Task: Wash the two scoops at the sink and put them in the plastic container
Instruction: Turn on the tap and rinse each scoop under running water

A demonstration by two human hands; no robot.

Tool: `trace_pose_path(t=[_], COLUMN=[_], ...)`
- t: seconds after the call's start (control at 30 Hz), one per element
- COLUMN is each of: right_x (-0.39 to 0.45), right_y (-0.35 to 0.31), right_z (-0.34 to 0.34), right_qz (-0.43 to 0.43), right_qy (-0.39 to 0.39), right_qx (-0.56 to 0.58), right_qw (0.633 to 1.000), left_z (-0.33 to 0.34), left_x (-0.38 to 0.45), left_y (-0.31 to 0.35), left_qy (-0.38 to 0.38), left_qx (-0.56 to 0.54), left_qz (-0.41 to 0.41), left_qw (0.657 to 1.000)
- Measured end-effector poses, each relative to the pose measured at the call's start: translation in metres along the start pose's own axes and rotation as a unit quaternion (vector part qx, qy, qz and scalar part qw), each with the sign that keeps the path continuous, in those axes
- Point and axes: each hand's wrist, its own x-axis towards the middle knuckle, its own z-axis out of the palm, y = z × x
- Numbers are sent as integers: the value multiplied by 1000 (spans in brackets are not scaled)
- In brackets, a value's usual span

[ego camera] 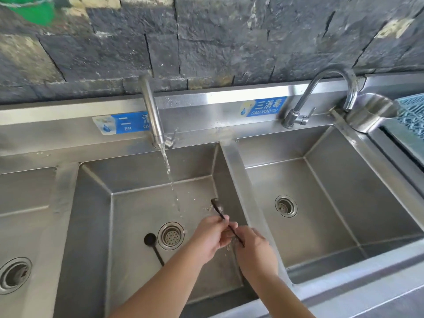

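A steel bench (pixel 229 97) with three sinks fills the view below a dark stone wall; the middle sink (pixel 96 203) is the one in use, with its tap (pixel 152 111) running a thin stream (pixel 171 180) down toward the drain (pixel 171 235). The right sink (pixel 344 180) sits dry under a curved tap (pixel 330 88), beside a steel cup (pixel 371 113). No plastic container shows anywhere in view. Both hands work over the middle sink, just right of the stream rather than under it. The left hand (pixel 210 237) and right hand (pixel 254 251) share one dark scoop (pixel 226 222): each grip is closed in a pinch on its thin handle, the left higher up, the right at the lower end, with the bowl pointing up and away. The second scoop (pixel 152 245) lies flat on the sink floor, its bowl just beside the drain, handle running toward the person. Judging from this, the held scoop is mid-wash and the other awaits its turn. The handle is slim and wet, so a slack pinch could let it slip and clatter into the sink. Held clear of the water, the bowl may go unrinsed. The container must also be found out of sight, so a dripping carry could follow.
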Motion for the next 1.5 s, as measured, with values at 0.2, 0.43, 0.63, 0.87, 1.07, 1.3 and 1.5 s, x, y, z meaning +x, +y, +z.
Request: trace_pose_path(t=[0.2,0.43,0.63,0.87,1.07,1.3,1.5], right_x=[49,114,173,197,215,218,222], right_y=[61,166,257,343,365,359,309], right_z=[-50,-84,-56,5,44,35,-37], right_qz=[67,197,298,386,404,355,249], right_qy=[35,-17,-134,-236,-237,-289,-241], right_qx=[143,257,218,216,198,73,3], right_qw=[987,946,919,865,861,886,938], left_z=[98,190,223,223,211,209,227], left_x=[42,123,213,294,320,331,277], left_y=[6,-18,-74,-147,-186,-180,-108], left_qy=[-7,33,73,0,13,17,20], left_qx=[28,151,264,518,611,634,695], left_qz=[49,50,-27,-61,-21,4,107], left_qw=[998,987,961,853,791,774,711])
